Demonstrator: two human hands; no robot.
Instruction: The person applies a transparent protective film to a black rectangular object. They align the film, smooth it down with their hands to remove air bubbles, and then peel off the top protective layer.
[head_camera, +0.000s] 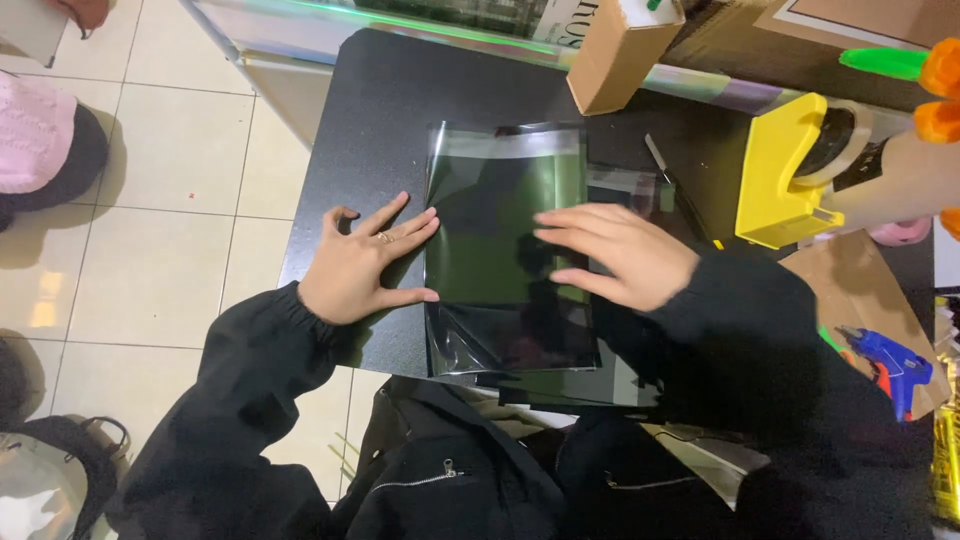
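Black-sleeved arms reach in from the near edge; left hand (362, 262) flat, fingers spread, palm on the black matte tabletop (380, 110), fingertips touching the left edge of the clear glossy plastic sleeve with dark insert (490, 200), gripping nothing. Right hand (620, 255) open, flat, pressing the sleeve's right side. Sleeve lies mid-table toward near edge. Yellow tape dispenser (780, 180) at right edge, brown cardboard box (615, 55) at far edge, blue glue gun (890, 365) near right corner. Beige tiled floor (170, 250) left.

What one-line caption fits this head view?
Left hand and right hand flat on a clear plastic sleeve on a black table.
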